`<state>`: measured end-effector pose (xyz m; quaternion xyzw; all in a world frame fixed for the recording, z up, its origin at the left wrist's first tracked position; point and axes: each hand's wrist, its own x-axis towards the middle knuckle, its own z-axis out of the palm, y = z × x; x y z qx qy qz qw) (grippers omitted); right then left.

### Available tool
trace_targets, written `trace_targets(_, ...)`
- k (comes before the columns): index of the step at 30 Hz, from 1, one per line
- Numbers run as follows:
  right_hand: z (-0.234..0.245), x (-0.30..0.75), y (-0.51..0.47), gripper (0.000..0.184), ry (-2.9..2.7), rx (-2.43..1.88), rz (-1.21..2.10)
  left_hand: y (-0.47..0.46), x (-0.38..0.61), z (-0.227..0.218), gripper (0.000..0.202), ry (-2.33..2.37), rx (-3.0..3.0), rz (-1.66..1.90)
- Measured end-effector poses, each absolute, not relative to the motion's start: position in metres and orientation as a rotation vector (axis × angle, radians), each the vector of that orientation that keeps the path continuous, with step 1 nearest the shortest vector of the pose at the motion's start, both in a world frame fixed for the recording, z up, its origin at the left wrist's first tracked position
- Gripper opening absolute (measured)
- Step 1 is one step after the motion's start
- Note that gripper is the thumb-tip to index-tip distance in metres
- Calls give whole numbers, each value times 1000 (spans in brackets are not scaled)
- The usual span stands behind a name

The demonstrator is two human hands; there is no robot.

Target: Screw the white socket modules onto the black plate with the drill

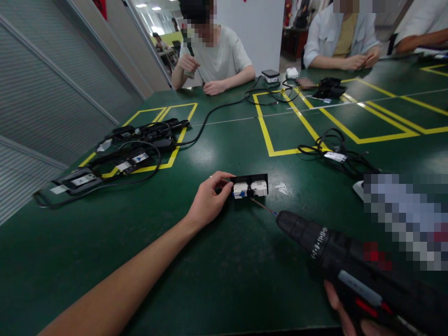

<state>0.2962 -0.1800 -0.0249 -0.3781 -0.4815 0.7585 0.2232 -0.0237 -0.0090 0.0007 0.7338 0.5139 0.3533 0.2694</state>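
Your left hand (209,201) pinches the left end of the small black socket panel (251,185), thumb and fingers closed on it, pressing it to the green table (217,270). The panel's white modules face you, just right of your fingertips. Your right hand (345,315) is clenched around the grip of the black power screwdriver (350,261), low at the right; its bit (263,207) points up-left, the tip just short of the panel's lower edge.
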Motion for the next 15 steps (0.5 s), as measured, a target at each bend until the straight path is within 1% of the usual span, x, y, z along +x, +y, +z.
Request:
trace_targets(5, -31, 297, -182, 58, -1274, -1073, 2020, -10, -25, 1, 23, 1395, 2000, 943)
trace_targets(8, -30, 299, -180, 65, -1246, -1061, 2008, -16, -24, 7, 29, 1322, 2208, 1039)
trace_targets(10, -28, 298, -182, 61, -1229, -1007, 2022, -22, -21, 11, 38, 1199, 2440, 1027)
trace_targets(13, -24, 295, -188, 43, -1265, -1076, 1947, -27, -14, 12, 64, 1055, 2704, 864)
trace_targets(14, -23, 294, -190, 40, -1285, -1100, 1943, -27, -11, 11, 68, 1045, 2755, 823)
trace_targets(15, -23, 294, -192, 38, -1304, -1105, 1953, -27, -9, 10, 67, 1046, 2793, 798)
